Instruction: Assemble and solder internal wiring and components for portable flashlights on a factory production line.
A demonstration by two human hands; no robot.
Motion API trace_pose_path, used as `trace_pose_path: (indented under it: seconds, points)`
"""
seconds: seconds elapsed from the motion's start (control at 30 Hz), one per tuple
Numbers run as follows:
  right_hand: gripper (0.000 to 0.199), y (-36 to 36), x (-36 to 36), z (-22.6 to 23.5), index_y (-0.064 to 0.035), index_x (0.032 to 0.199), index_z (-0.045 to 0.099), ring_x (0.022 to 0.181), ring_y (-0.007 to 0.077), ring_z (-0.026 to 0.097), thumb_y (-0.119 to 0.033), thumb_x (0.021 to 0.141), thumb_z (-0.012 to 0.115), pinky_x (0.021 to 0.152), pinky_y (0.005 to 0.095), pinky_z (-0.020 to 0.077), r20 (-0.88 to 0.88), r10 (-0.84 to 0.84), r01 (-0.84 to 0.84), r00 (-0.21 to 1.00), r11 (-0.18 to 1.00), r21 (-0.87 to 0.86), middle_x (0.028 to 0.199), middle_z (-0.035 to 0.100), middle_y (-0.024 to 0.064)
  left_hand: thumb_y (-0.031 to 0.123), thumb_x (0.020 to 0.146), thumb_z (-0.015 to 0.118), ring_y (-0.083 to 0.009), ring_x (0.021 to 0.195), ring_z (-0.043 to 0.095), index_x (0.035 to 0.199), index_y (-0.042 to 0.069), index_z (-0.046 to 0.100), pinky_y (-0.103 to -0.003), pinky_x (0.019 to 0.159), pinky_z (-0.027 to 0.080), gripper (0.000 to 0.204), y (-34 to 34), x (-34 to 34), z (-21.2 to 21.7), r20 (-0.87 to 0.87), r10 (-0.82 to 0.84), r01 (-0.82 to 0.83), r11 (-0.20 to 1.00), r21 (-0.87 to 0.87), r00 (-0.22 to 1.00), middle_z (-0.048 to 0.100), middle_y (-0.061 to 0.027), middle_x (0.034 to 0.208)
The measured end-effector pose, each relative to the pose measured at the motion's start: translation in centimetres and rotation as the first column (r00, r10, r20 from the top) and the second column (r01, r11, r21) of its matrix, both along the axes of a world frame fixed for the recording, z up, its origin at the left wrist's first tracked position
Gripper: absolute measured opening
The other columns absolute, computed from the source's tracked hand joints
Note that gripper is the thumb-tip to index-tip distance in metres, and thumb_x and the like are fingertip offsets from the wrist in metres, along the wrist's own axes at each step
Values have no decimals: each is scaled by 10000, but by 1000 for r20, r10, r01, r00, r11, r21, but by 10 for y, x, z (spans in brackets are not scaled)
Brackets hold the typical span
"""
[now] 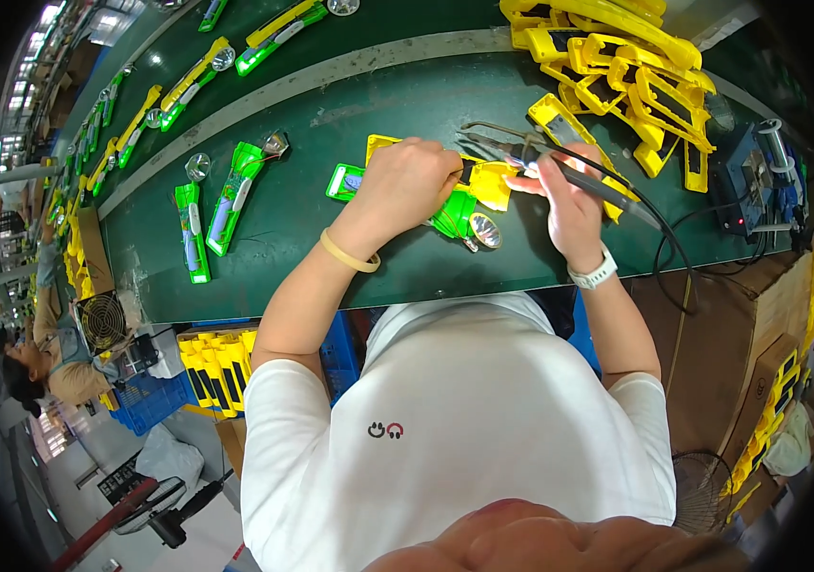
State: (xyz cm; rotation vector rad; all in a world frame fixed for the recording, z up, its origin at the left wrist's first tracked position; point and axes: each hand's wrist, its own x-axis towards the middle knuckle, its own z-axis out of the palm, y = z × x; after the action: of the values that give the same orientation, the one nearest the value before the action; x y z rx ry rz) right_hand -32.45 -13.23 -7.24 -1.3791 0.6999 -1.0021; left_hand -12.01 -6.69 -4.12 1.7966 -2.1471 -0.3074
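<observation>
Head view: soldering at a green desk (264, 229).
Left hand (405, 183) clamped down on yellow-and-green housing (483, 186) mid-desk; right hand (564, 195) pinched round soldering iron (559, 170), tip touching housing. Yellow shells (631, 71) piled far right.

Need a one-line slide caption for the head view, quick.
Left hand steadies a yellow-and-green plastic housing on the green bench while right hand holds a black corded soldering iron.
</observation>
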Motion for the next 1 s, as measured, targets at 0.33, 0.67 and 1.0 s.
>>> trace_pose_path:
  seconds: [0.33,0.67,1.0]
  points:
    - [180,2,10,-6,-1,1013,386,876,289,640,-29,895,519,776,399,553,270,-14,-55,963,968,245,901,518,110,124,743,594,-252,679,572,698,88,605,-372,569,457,58,0,0,-3,-17,11,-11,1000,5,1000,561,-66,659]
    - [178,0,6,-8,-34,1026,353,931,337,619,-81,917,486,814,458,537,202,22,-66,979,975,213,942,481,95,142,745,623,-242,716,585,760,96,638,-362,610,474,51,-1,-1,-2,-6,25,-24,998,49,1000,597,-57,707]
    - [161,3,6,-9,49,984,443,874,267,643,-50,895,533,758,343,560,247,-32,-33,969,967,253,951,461,93,163,746,671,-255,765,592,833,73,643,-348,658,481,128,14,1,16,-120,65,-66,998,-2,991,619,-81,795]
